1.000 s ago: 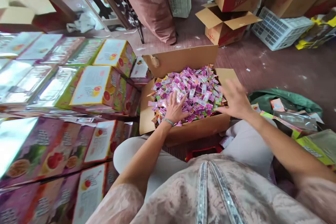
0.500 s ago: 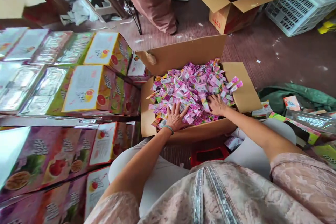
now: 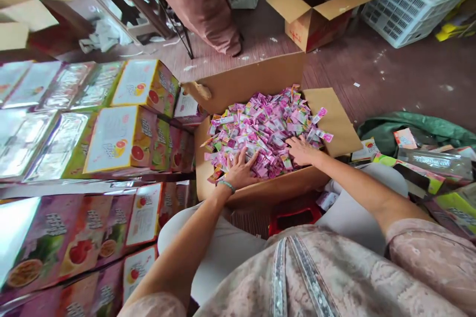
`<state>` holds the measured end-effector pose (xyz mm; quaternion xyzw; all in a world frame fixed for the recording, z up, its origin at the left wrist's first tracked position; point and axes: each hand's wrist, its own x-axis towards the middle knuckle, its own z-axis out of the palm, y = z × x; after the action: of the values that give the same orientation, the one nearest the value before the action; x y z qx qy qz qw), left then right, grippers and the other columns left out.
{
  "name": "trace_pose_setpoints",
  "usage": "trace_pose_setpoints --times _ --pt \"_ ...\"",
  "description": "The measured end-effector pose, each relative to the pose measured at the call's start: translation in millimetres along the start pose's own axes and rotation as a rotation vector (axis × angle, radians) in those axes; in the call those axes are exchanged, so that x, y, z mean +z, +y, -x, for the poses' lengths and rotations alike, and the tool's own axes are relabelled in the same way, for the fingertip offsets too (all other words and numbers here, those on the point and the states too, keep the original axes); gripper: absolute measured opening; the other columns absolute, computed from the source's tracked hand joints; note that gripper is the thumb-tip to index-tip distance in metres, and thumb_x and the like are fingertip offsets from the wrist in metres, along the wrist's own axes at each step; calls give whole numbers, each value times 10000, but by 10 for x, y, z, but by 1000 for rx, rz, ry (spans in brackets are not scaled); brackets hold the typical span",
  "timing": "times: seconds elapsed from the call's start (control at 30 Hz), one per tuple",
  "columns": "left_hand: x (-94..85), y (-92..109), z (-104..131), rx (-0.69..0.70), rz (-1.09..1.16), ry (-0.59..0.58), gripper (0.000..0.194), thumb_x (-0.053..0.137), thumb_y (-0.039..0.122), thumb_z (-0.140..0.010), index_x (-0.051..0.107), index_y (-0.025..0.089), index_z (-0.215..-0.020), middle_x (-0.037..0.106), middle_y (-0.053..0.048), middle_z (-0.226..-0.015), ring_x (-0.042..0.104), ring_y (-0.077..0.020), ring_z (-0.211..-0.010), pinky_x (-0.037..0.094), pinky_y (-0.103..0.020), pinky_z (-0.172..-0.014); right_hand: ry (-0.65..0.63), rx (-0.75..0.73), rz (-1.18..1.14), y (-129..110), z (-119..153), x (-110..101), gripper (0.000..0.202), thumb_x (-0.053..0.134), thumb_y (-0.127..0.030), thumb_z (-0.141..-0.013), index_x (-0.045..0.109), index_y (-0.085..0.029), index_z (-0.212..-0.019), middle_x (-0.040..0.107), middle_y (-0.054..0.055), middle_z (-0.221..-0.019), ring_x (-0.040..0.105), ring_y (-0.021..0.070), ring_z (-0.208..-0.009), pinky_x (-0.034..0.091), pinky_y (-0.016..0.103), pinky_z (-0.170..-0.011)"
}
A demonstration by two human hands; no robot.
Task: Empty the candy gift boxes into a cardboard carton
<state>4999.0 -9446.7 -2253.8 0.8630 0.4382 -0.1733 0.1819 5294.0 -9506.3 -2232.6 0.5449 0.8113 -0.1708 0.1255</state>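
Observation:
A heap of small pink and purple sachets (image 3: 267,121), with a few green and orange ones, fills an open cardboard box (image 3: 267,193) in front of my knees. My left hand (image 3: 241,171), with a green beaded bracelet at the wrist, lies on the near left of the heap, fingers spread. On the near right, my right hand (image 3: 303,151) rests on the sachets with its fingers stretched out and apart. Neither hand grips anything that I can see. Two or so sachets lie on the right flap (image 3: 330,119) of the box.
Stacked fruit-printed cartons (image 3: 111,136) fill the left side. A red stool (image 3: 293,215) stands between my knees. Behind are an open carton (image 3: 316,15), a white plastic crate (image 3: 407,10) and a brown sack (image 3: 201,5). Flattened packs lie by a green sheet (image 3: 383,126) at right.
The view has shifted a little, so the box sits further left. Both hands stay on the sachets. My right hand's fingers are stretched out flatter and the sachets beneath have shifted slightly.

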Motion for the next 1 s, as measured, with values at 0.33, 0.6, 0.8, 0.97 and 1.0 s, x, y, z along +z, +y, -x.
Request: trace_pose_setpoints --times 0.33,0.6,0.8,0.97,1.0 --pt "-609 443 -385 -1 19 468 1288 875 790 -706 380 217 -1748 187 -244 -1829 68 -523 -1700 28 -730 -1337 624 789 -347 809 407 147 831 543 -654 -1055 412 -116 -1675 399 302 -1680 362 473 -1559 370 611 -1216" --pt "-238 735 -1046 189 -55 163 1143 838 815 -745 520 232 -1675 279 -232 -1812 187 -529 -1678 120 -740 -1332 316 518 -379 481 -422 216 811 385 -779 -1078 404 -269 -1709 428 208 -1686 317 438 -1586 270 698 -1270" --pt "262 694 -974 270 15 209 1126 864 813 -720 586 190 -1616 358 -280 -1763 202 -565 -1663 80 -772 -1322 287 431 -220 281 -398 499 788 369 -704 -1103 465 -137 -1641 433 293 -1625 344 478 -1502 264 699 -1231" --pt "319 783 -1275 295 95 247 1126 851 825 -726 579 205 -1626 349 -266 -1772 202 -576 -1658 80 -802 -1309 361 458 -219 569 -541 770 764 412 -659 -1086 514 -84 -1580 446 320 -1609 338 508 -1493 302 705 -1194" --pt "310 804 -1324 302 100 253 1134 851 823 -727 573 199 -1631 347 -268 -1772 200 -576 -1659 83 -804 -1308 373 462 -213 616 -575 788 762 412 -650 -1084 516 -77 -1574 448 325 -1605 355 503 -1485 306 702 -1194"
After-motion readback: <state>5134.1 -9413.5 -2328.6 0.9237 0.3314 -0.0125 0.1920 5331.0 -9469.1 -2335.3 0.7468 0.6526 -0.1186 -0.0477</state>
